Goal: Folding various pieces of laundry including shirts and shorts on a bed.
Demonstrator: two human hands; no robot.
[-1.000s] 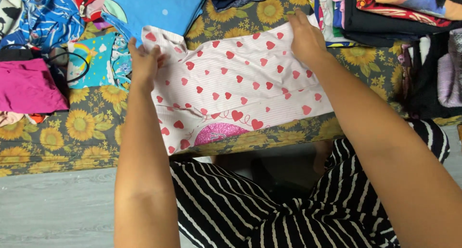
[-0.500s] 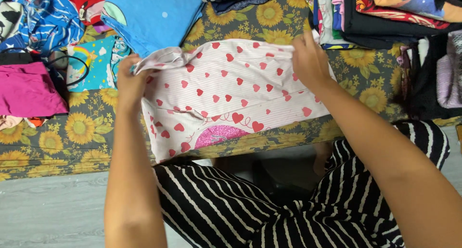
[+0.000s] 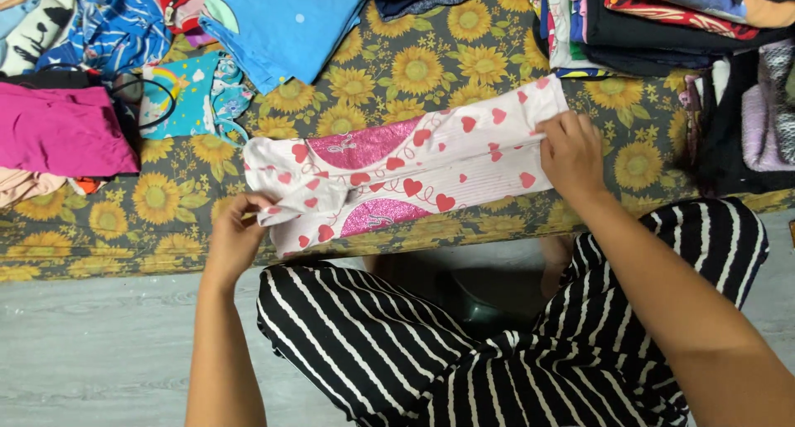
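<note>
Left hand [image 3: 236, 235] and right hand [image 3: 571, 152] apparently pinch the folded heart-print garment [image 3: 414, 174].

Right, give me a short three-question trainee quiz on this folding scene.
1. True or false: both hands grip the pink heart-print garment.
2. Which cloth lies directly under the garment?
A. sunflower-print cover
B. plain grey sheet
C. striped towel
3. Fill in: the left hand grips the garment's end near the cover's ____ edge, while the right hand grips the opposite end.

Key: 1 true; 2 A; 3 front (near).
</note>
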